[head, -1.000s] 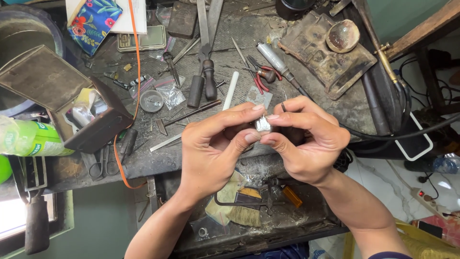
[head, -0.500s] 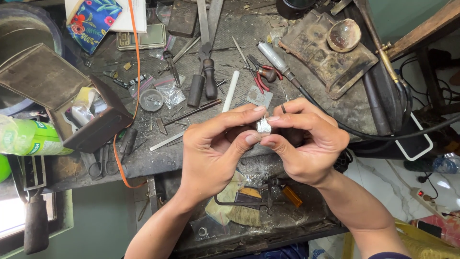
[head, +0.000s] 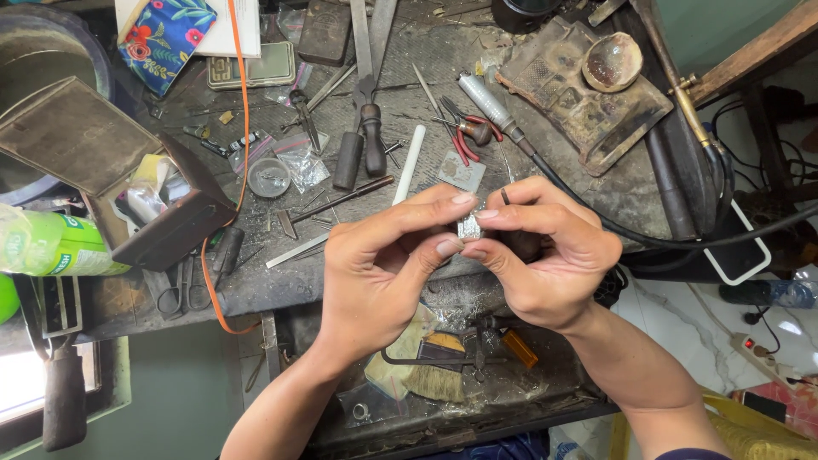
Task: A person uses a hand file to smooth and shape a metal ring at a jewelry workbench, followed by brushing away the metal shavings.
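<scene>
My left hand [head: 379, 273] and my right hand [head: 545, 255] meet above the front edge of a cluttered workbench [head: 256, 290]. Between the thumbs and forefingers of both hands sits a small silvery metal piece [head: 469, 227]. Each hand pinches one side of it. My right hand also wraps a dark rounded object [head: 521, 245] in its palm, mostly hidden by the fingers. A thin dark wire tip [head: 504, 197] sticks up from the right hand.
Large shears [head: 362, 128], red-handled pliers [head: 467, 136], a white rod [head: 410, 162], a torch with black hose [head: 511, 128] and a charred block with a crucible bowl [head: 610, 61] lie on the bench. An open dark box [head: 162, 221] stands left. A brush [head: 426, 366] lies in the drawer below.
</scene>
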